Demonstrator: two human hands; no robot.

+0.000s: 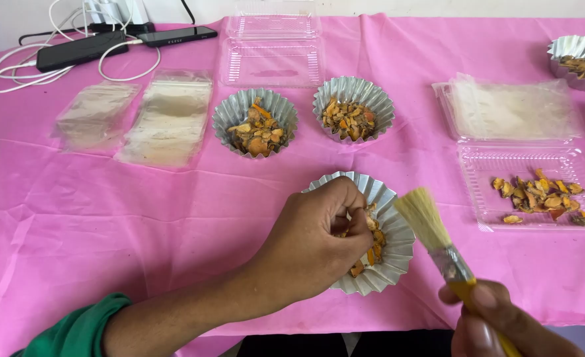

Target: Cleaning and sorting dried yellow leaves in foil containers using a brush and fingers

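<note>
Brush [438, 244] at lower right, gripped by right hand [497, 324], long axis diagonal, bristles pointing upper left toward foil cup [388, 264] at lower centre. Left hand [319, 241] pinched narrow over chips [370, 241], hiding most; held piece unclear. Right hand cut off at bottom. Pink tablecloth [107, 218], white wall behind.

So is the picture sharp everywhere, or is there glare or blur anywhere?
Head view: soft, even light with only faint shadows on the pink cloth. The clear plastic trays and fluted foil cups catch mild glare. The paintbrush and right hand look slightly soft at the frame's bottom edge. The left hand is fairly sharp.
</note>
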